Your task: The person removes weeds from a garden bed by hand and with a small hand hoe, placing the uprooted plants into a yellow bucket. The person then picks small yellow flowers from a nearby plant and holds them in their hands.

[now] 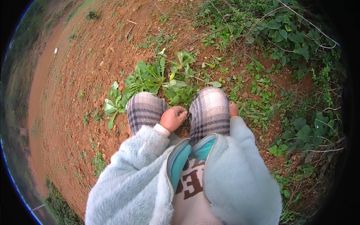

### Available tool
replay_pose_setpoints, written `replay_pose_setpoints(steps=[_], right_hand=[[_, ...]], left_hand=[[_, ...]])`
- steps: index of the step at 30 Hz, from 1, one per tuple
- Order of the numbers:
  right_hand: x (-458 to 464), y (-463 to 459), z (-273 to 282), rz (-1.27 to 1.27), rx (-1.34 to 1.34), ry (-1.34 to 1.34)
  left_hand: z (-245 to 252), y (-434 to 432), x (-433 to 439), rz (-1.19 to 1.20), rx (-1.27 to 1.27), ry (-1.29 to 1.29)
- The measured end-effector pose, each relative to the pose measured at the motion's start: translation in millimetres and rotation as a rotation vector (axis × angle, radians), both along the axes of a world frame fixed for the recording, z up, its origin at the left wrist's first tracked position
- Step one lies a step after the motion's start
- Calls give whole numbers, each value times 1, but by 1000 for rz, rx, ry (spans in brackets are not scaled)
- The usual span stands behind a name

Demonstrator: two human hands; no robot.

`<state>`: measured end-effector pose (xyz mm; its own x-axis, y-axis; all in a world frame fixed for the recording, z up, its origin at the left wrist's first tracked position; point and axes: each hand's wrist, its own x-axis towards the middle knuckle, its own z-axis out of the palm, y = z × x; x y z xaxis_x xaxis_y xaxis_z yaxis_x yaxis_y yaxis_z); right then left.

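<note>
Between my two plaid-covered knees is my left hand, its thumb and fingertips close together; whether something small is pinched there cannot be told. My right hand shows only in part at the outer side of the right knee, and its fingers are hidden behind that knee. A leafy green rosette weed grows from the reddish soil just past the left knee. Another broad-leaved plant stands to its left, and more low leaves lie in front of the gap between the knees.
Reddish, crumbly soil with small weeds spreads to the left, with a smooth dirt path beyond. Dense vines and bare twigs fill the upper right. Low greenery runs along the right side.
</note>
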<state>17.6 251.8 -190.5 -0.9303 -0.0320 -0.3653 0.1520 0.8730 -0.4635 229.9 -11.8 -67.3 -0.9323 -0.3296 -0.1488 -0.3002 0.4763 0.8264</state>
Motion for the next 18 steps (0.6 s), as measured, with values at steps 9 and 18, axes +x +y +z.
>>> replay_pose_setpoints(steps=[9,18], right_hand=[[14,79,19,-287,-66,-16],[57,77,174,-139,-483,461]], left_hand=[[1,0,2,-138,-83,-129],[-3,2,0,-205,-49,-168]])
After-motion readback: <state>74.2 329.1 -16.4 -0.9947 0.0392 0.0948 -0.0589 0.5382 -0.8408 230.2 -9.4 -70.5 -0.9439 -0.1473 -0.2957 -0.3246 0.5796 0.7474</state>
